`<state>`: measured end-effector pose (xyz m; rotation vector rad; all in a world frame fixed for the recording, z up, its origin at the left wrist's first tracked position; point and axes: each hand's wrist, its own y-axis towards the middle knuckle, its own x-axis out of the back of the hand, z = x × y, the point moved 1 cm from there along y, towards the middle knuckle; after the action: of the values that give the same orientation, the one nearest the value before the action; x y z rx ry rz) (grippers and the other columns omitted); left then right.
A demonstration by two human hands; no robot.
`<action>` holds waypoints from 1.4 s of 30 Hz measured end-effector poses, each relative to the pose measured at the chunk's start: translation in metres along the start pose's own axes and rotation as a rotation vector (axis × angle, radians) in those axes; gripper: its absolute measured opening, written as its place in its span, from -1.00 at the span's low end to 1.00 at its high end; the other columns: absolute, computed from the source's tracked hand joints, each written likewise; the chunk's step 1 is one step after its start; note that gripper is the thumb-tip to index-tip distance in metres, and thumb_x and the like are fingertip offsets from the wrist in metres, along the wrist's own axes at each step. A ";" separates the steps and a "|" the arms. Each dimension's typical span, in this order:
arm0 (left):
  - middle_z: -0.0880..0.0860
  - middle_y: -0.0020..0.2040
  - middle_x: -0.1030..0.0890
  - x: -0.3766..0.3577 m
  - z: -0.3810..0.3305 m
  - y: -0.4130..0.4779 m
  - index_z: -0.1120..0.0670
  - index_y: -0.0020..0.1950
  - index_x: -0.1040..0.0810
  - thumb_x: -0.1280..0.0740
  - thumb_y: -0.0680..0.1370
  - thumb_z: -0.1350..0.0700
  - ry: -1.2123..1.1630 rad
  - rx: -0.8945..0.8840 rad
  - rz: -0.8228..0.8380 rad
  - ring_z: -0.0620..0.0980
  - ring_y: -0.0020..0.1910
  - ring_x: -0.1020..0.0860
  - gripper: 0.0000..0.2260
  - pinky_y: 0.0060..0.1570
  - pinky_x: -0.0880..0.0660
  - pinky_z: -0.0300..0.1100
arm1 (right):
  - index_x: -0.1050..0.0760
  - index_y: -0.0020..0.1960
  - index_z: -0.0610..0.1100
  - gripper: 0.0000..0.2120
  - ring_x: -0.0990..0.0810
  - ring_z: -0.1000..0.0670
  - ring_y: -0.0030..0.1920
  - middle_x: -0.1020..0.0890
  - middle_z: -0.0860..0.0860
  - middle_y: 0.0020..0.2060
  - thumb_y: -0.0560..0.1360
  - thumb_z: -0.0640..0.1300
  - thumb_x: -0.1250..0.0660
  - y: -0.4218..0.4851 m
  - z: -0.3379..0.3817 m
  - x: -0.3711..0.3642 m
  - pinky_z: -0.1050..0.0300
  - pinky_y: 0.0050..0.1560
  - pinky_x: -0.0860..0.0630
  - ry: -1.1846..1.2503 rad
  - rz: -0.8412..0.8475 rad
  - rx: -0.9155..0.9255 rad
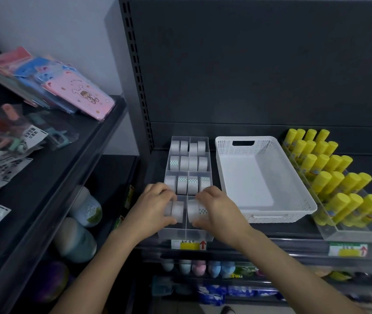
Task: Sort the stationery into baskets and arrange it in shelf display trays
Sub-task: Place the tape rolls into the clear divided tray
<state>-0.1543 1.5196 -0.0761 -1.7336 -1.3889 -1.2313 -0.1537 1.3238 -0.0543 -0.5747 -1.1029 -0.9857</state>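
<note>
A clear divided display tray (210, 152) stands on the dark shelf and holds rows of white tape rolls (184, 163). My left hand (152, 205) grips tape rolls (177, 209) in the tray's front left compartment. In the front right compartment my right hand (217, 208) is closed on another pair of tape rolls (195, 209). Right of the tray sits a white perforated basket (298, 184) with nothing inside it.
A clear tray of yellow glue sticks (339, 177) fills the shelf's right side. The left shelf unit carries pink and blue cases (83, 96) and bagged items (10, 141). Round pastel items (203, 267) lie on the lower shelves. Price labels (188, 244) run along the shelf's front edge.
</note>
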 end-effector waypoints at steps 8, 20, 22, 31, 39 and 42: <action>-0.15 0.20 -0.36 -0.008 -0.001 -0.009 0.05 0.30 -0.49 -0.40 0.51 0.04 -0.142 0.066 -0.158 -0.14 0.24 -0.35 -0.63 0.20 -0.24 -0.33 | -0.43 0.28 -0.11 -0.44 -0.35 -0.09 0.15 -0.47 -0.01 0.14 0.37 0.10 -0.45 0.005 0.001 -0.004 0.09 0.15 -0.37 -0.164 -0.002 0.003; -0.01 0.43 -0.37 -0.013 0.001 -0.009 0.04 0.49 -0.27 -0.38 0.53 -0.02 -0.286 0.236 -0.142 -0.07 0.38 -0.36 -0.42 0.37 -0.34 -0.12 | -0.48 0.15 -0.21 -0.69 -0.45 -0.15 0.09 -0.47 -0.12 0.06 0.41 -0.24 -0.34 0.011 -0.009 0.005 0.04 0.07 -0.47 -0.164 0.136 0.032; 0.02 0.45 -0.37 -0.014 -0.001 -0.008 0.03 0.50 -0.25 -0.36 0.53 -0.04 -0.279 0.247 -0.112 -0.06 0.41 -0.33 -0.41 0.38 -0.32 -0.12 | -0.48 0.11 -0.22 -0.73 -0.46 -0.15 0.07 -0.49 -0.12 0.03 0.42 -0.27 -0.33 0.012 -0.009 0.005 0.04 0.04 -0.48 -0.158 0.139 0.041; 0.04 0.48 -0.30 -0.009 -0.005 -0.005 0.06 0.48 -0.29 -0.35 0.55 -0.02 -0.244 0.241 -0.147 -0.07 0.42 -0.28 -0.46 0.34 -0.20 -0.27 | -0.47 0.16 -0.19 -0.72 -0.48 -0.08 0.06 -0.54 -0.09 0.03 0.48 -0.16 -0.37 0.004 -0.014 0.007 0.15 0.00 -0.44 0.024 -0.035 0.000; -0.01 0.31 -0.42 0.008 -0.051 0.036 0.09 0.34 -0.46 -0.35 0.55 0.10 -0.326 0.187 -0.312 -0.15 0.19 -0.41 -0.64 0.27 -0.36 -0.24 | -0.53 0.19 -0.20 -0.75 -0.55 -0.09 0.04 -0.59 -0.11 0.04 0.52 -0.17 -0.31 -0.012 -0.059 0.041 0.09 0.06 -0.50 0.074 -0.268 -0.173; -0.08 0.22 -0.44 0.003 -0.079 0.056 0.08 0.33 -0.47 -0.36 0.54 0.10 -0.423 0.171 -0.255 -0.13 0.19 -0.45 -0.65 0.25 -0.42 -0.18 | -0.52 0.20 -0.22 -0.73 -0.51 -0.13 0.13 -0.57 -0.14 0.11 0.52 -0.19 -0.32 -0.016 -0.084 0.051 0.05 0.14 -0.46 0.043 -0.309 -0.289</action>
<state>-0.1243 1.4366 -0.0367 -1.8021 -1.9497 -0.8623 -0.1225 1.2301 -0.0397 -0.6221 -1.0357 -1.4356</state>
